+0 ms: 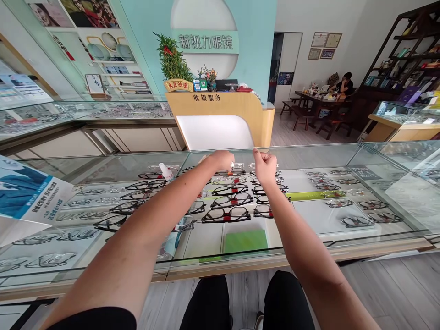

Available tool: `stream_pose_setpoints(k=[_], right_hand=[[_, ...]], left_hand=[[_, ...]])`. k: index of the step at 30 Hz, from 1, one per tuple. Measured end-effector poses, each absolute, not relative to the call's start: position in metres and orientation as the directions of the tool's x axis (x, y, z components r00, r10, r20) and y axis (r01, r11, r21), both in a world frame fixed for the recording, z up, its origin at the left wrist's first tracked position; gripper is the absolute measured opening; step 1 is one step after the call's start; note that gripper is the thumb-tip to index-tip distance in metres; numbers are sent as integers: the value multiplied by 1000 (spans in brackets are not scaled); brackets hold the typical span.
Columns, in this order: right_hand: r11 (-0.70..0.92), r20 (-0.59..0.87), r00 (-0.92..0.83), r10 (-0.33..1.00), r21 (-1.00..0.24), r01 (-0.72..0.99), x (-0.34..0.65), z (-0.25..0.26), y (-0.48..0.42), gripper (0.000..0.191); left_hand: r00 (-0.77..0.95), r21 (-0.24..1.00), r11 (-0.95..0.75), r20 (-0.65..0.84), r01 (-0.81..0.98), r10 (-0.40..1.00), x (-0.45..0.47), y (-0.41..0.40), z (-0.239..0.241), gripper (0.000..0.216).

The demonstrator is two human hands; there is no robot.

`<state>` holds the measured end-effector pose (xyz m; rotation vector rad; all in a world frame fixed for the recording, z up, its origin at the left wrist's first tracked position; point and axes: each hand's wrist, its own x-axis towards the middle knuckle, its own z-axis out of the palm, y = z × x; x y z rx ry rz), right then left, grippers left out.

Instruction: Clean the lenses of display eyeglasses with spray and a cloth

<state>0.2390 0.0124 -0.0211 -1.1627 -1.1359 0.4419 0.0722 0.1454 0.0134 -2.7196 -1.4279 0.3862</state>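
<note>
Both my arms reach across a glass display counter [309, 158] to its far edge. My left hand [222, 160] is closed, and a small white bit of something shows at its fingers; I cannot make out what it is. Close by on the right, my right hand [266, 166] is curled into a fist with the thumb on top, at the far edge of the glass. Whether it holds anything is hidden. A small white bottle [166, 172] stands tilted in view left of my left forearm. Under the glass, rows of eyeglasses [227, 214] lie below my hands.
A blue and white printed sign [30, 197] stands at the left. Inside the case lies a green box [245, 241]. Beyond are a wooden cashier counter [220, 105] and a potted plant [173, 59]. A person [345, 85] sits at a far table.
</note>
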Motion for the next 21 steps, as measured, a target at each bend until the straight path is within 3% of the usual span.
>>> stream_pose_setpoints(k=[10,21], right_hand=[[414,475,358,804,-879,236,237,-19,10,67],[402,492,419,763,-869,288,238,-25,14,60]], left_hand=[[448,-151,-466,-136,872,883,74,168,16,48],[433,-61,-434,-34,899,901,72,159,17,35]])
